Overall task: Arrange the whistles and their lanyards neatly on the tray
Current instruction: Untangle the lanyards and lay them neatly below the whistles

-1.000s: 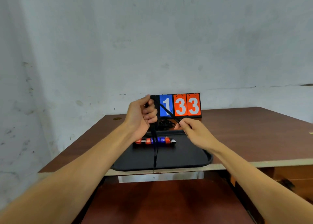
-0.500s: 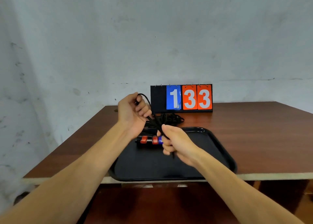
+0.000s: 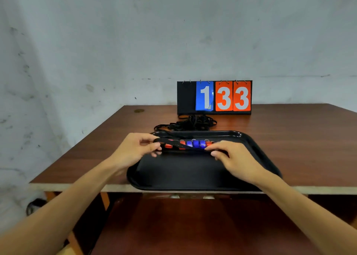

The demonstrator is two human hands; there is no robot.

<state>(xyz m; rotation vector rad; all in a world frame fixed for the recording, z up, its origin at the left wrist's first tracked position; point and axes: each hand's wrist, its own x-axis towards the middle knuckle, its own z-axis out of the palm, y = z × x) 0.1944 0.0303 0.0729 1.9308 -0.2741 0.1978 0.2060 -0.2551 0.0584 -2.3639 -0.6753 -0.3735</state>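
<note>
Black flat lanyard (image 3: 179,145) stretched straight between both hands, low over the black tray (image 3: 193,174). The left hand (image 3: 135,148) pinches one end between thumb and fingers. The right hand (image 3: 233,158) pinches the other end with thumb and index, other fingers curled. Just past the fingertips, under the strap, is a row of small whistles (image 3: 195,143): red outside, blue in the middle, metal rings on top. Farther beyond the hands, off the tray, is a tangled pile of lanyards (image 3: 191,123), with a scoreboard (image 3: 214,97) behind.

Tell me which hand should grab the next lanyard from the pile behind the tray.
Left, probably: the left hand sits nearer the lanyard pile, whose loose loop trails toward it.
</note>
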